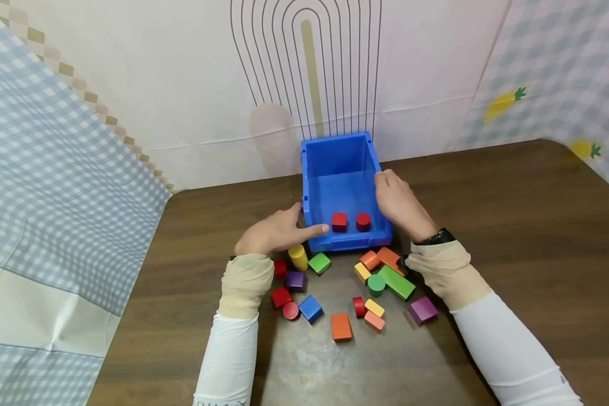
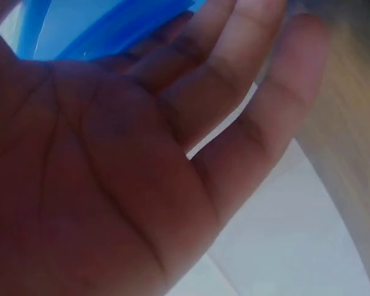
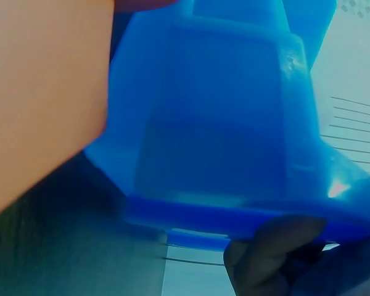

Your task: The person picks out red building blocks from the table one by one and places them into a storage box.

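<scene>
Seen from the head, the blue bin (image 1: 337, 192) stands at the table's (image 1: 487, 208) back edge between left hand (image 1: 276, 230) and right hand (image 1: 400, 204), probably light, stiff and slick, best gripped by its side rims. Left wrist: fingers (image 2: 225, 80) loosely spread; right wrist: fingers (image 3: 271, 246) curled round the bin's edge.

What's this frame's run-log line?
blue bin: red cube, red cylinder inside | right hand: grips bin's right rim | left hand: at left rim | loose blocks: on table
</scene>
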The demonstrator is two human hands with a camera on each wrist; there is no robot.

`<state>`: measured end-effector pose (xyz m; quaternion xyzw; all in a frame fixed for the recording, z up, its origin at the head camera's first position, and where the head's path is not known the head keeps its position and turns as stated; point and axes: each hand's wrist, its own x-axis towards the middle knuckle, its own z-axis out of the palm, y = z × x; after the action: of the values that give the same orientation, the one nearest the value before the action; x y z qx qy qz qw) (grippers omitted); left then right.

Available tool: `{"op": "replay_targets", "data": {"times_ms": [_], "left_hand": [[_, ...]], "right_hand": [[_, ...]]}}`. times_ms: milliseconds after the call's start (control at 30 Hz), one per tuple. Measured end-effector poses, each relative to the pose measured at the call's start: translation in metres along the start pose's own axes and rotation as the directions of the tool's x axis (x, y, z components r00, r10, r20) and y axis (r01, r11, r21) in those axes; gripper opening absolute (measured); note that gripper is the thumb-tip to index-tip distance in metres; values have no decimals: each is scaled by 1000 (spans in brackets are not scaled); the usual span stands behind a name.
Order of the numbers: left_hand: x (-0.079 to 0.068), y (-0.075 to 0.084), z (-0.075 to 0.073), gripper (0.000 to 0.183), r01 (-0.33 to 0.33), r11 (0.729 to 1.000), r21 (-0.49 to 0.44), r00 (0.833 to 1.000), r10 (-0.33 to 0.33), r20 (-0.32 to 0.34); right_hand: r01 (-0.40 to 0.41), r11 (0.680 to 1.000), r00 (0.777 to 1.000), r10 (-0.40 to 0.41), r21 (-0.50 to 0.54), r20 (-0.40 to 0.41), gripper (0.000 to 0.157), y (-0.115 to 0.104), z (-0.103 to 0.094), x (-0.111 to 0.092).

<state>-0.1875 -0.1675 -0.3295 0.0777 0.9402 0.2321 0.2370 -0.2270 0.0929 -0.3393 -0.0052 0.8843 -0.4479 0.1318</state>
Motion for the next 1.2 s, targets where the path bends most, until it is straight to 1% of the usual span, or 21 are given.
{"op": "replay_targets", "data": {"times_ms": [233, 433, 633, 867, 1033, 1100, 1200], "left_hand": [[-10, 2, -6, 108, 39, 996, 83, 998, -43, 43], [-20, 2, -11, 100, 18, 993, 115, 997, -27, 74], [-28, -3, -18, 88, -30, 995, 94, 993, 19, 119], [-37, -13, -24, 82, -29, 999, 27, 986, 24, 165], [-44, -17, -33, 76, 3, 999, 38, 992, -8, 128], [-45, -17, -35, 74, 6, 999, 48, 996, -10, 94], [-44, -18, -36, 72, -3, 998, 59, 1000, 1, 22]], "right_hand": [[-9, 1000, 1000, 9, 4, 10, 67, 0, 1, 0], [0, 1000, 1000, 0, -12, 11, 69, 0, 0, 0], [28, 1000, 1000, -28, -13, -7, 70, 1, 0, 2], [2, 1000, 1000, -2, -10, 7, 69, 6, 2, 1], [24, 1000, 1000, -24, -7, 2, 69, 0, 1, 3], [32, 999, 1000, -32, -11, 0, 69, -2, 0, 4], [27, 1000, 1000, -27, -16, -2, 70, -1, -1, 3]]}}
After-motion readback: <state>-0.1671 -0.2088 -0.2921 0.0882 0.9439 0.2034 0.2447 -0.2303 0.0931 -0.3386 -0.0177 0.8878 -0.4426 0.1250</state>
